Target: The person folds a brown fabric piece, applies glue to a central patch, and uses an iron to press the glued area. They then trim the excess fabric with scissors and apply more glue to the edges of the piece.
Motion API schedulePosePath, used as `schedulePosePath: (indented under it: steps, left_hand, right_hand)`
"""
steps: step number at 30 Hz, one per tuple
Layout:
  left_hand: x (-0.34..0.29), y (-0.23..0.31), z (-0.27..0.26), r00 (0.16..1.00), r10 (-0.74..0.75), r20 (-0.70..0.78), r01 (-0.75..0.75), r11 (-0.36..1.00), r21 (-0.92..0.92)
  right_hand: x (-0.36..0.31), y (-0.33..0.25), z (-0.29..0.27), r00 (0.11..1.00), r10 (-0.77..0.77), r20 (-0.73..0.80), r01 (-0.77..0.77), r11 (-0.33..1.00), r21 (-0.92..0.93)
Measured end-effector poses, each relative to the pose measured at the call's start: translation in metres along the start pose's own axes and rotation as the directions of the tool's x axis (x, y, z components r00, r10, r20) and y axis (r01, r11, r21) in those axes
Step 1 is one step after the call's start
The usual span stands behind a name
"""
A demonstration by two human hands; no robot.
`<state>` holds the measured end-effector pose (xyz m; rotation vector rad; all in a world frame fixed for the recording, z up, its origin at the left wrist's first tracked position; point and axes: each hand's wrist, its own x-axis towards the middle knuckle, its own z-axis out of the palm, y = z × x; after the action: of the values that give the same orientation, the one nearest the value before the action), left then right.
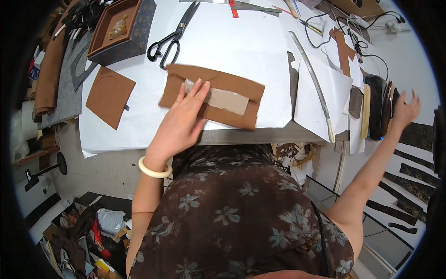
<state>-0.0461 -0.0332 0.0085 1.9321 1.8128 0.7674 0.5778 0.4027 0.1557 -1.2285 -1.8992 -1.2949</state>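
My left hand (182, 124) lies on a brown piece of leather or fabric (246, 90) with its fingers stretched out. Set on that piece is a greyish-beige rectangular strip (226, 101) with a shiny, wrinkled surface; my fingertips cover its left end. Far to the right, my right hand (406, 110) is raised past the table's edge with its fingers apart. No object shows in it, though its fingers are slightly blurred. It is nearest to a row of dark upright items (377, 104), and I cannot tell whether it touches them.
Black-handled scissors (174, 37) and an open box (121, 51) lie beyond the brown piece. A second brown piece (109, 96) is at the left. A long metal ruler-like strip (312, 74) rests on white paper at the right. Cables (357, 28) tangle at the far right.
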Motion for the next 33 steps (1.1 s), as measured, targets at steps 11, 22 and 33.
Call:
schedulePosePath:
  steps: [11, 22, 33]
  left_hand:
    - [-0.016, 0.009, 0.051, 0.951, -0.065, -0.302, 0.081, 0.996, 0.042]
    - [-0.019, -0.003, 0.029, 0.984, -0.03, -0.175, 0.026, 0.999, -0.021]
    - [-0.013, -0.003, 0.028, 0.991, 0.002, -0.135, 0.004, 0.999, 0.042]
  right_hand:
    - [-0.097, 0.165, 0.102, 0.658, 0.477, 0.583, -0.463, 0.867, -0.186]
    - [0.095, -0.042, -0.074, 0.914, 0.118, 0.387, -0.256, 0.91, 0.326]
    - [0.073, -0.413, -0.2, 0.515, -0.751, 0.413, -0.235, 0.34, 0.911]
